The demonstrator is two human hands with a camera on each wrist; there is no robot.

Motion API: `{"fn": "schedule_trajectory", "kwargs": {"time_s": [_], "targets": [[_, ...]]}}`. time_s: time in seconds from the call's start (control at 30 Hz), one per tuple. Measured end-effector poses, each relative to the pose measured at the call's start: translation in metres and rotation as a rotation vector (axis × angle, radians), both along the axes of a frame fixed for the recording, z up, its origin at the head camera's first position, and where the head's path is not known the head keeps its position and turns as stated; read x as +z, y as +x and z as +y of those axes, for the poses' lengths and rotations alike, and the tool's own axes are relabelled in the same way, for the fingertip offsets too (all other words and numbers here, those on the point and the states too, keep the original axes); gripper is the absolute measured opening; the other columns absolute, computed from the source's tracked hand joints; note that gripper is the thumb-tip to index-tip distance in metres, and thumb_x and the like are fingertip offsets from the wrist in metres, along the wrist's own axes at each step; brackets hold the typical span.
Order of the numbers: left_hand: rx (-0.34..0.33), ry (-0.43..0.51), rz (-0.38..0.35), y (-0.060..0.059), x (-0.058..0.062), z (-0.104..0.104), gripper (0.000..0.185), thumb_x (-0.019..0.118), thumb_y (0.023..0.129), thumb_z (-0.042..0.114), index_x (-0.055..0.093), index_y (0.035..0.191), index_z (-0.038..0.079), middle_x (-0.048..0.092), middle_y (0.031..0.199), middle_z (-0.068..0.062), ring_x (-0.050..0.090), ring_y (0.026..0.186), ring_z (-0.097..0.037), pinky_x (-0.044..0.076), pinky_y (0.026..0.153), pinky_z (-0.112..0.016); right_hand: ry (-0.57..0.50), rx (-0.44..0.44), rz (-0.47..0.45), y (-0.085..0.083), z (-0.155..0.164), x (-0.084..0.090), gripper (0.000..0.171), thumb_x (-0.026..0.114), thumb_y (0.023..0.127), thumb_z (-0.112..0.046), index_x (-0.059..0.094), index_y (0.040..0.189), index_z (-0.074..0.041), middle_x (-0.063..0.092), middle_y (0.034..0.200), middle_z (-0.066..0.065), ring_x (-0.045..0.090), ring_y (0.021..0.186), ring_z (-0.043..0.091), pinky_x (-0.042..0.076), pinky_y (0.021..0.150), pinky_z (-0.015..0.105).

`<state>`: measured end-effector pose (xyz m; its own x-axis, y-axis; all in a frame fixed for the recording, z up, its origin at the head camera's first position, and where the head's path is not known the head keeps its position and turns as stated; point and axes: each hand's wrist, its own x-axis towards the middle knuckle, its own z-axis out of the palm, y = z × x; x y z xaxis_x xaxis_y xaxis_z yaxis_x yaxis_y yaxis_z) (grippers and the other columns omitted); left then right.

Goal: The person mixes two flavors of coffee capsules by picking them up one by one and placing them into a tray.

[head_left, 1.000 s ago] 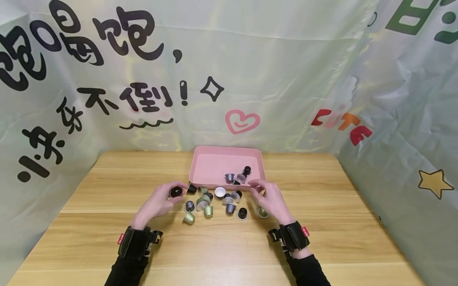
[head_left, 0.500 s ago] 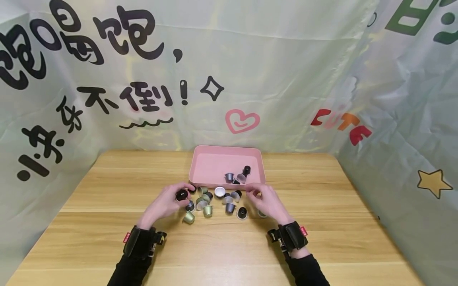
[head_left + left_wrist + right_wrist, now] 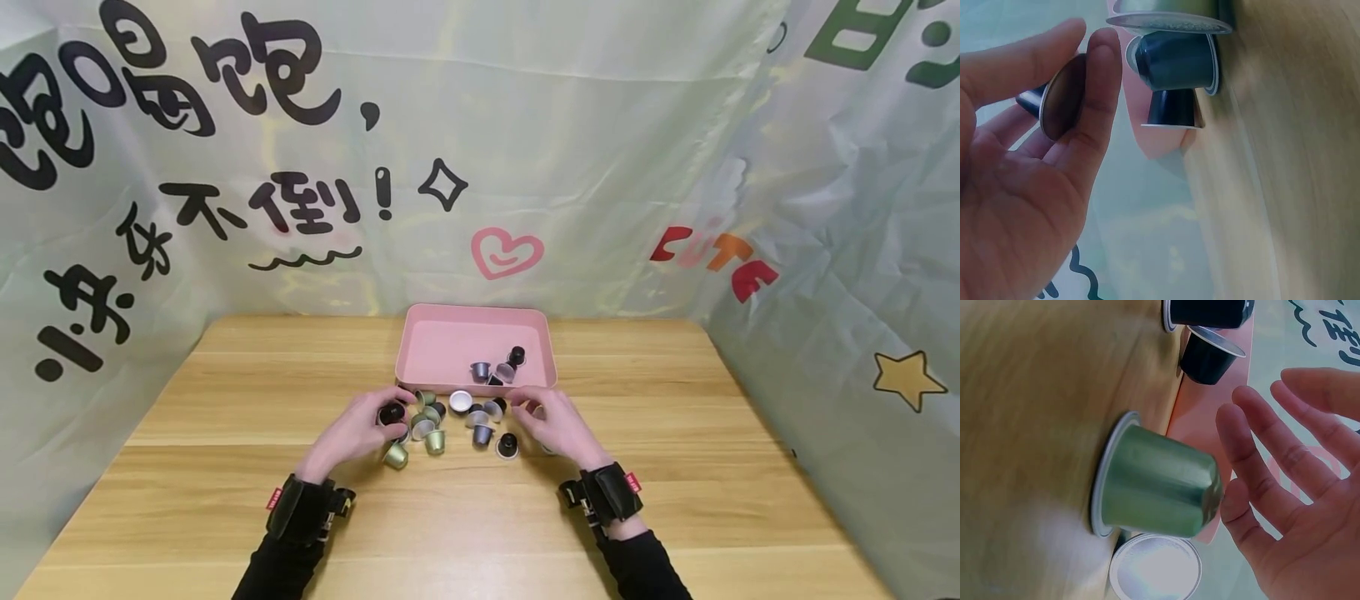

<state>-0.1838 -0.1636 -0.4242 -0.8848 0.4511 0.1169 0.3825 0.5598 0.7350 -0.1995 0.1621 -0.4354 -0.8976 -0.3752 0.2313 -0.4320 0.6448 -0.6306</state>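
My left hand [image 3: 358,431] pinches a black coffee capsule [image 3: 391,412] between thumb and fingers. The left wrist view shows this held capsule [image 3: 1064,99] from its brownish lid side, tilted. Past the fingertips stand more dark capsules [image 3: 1179,61] on the table. At the right of the pile hovers my right hand [image 3: 557,425], fingers spread and relaxed with nothing in them. In the right wrist view a green capsule [image 3: 1157,478] stands lid down on the wood, close by the little finger. A silver-lidded capsule [image 3: 1157,565] lies beyond it.
A pink tray [image 3: 450,342] stands at the back of the wooden table [image 3: 450,533], several capsules in its right front part. Along its front edge lie loose green, black, blue-grey and white-lidded capsules [image 3: 461,402]. A printed cloth [image 3: 600,167] hangs behind.
My left hand has moved right with the black capsule, towards the pile. My right hand has drifted slightly left, its fingers empty throughout.
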Motion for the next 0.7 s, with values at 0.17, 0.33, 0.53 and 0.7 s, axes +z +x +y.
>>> {"fn": "schedule_trajectory", "kwargs": {"time_s": [0.17, 0.33, 0.53, 0.7], "targets": [[-0.002, 0.005, -0.027, 0.0001, -0.0005, 0.0004, 0.027, 0.062, 0.096, 0.003, 0.063, 0.123, 0.002, 0.07, 0.101, -0.011, 0.062, 0.084, -0.013, 0.052, 0.074, -0.022, 0.001, 0.004, -0.002, 0.0011, -0.0001, -0.0009, 0.023, 0.067, 0.092, -0.007, 0.073, 0.114, -0.005, 0.076, 0.111, 0.01, 0.07, 0.09, 0.019, 0.058, 0.081, 0.035], [0.001, -0.015, -0.039, 0.0016, 0.0, 0.0023, 0.026, 0.061, 0.098, 0.007, 0.063, 0.124, 0.005, 0.07, 0.106, -0.011, 0.06, 0.086, -0.012, 0.051, 0.077, -0.024, 0.014, 0.011, -0.002, 0.0023, -0.0004, -0.0017, 0.023, 0.068, 0.092, -0.008, 0.073, 0.114, -0.005, 0.077, 0.11, 0.008, 0.069, 0.088, 0.017, 0.057, 0.081, 0.039], [-0.011, -0.037, -0.057, 0.0035, -0.0004, 0.0027, 0.028, 0.059, 0.099, 0.008, 0.062, 0.127, 0.007, 0.07, 0.11, -0.011, 0.055, 0.079, -0.011, 0.046, 0.073, -0.024, 0.045, 0.013, 0.004, 0.0023, -0.001, -0.0032, 0.021, 0.068, 0.092, -0.011, 0.074, 0.112, -0.008, 0.077, 0.11, 0.007, 0.068, 0.088, 0.014, 0.057, 0.082, 0.04], [-0.039, -0.015, -0.074, 0.0036, -0.0017, 0.0015, 0.029, 0.059, 0.098, 0.002, 0.06, 0.127, 0.003, 0.069, 0.107, -0.014, 0.061, 0.085, -0.014, 0.052, 0.07, -0.021, 0.047, 0.015, 0.021, 0.0032, -0.0012, -0.0041, 0.02, 0.069, 0.092, -0.011, 0.074, 0.111, -0.009, 0.077, 0.108, 0.005, 0.069, 0.088, 0.015, 0.057, 0.082, 0.041]]}}
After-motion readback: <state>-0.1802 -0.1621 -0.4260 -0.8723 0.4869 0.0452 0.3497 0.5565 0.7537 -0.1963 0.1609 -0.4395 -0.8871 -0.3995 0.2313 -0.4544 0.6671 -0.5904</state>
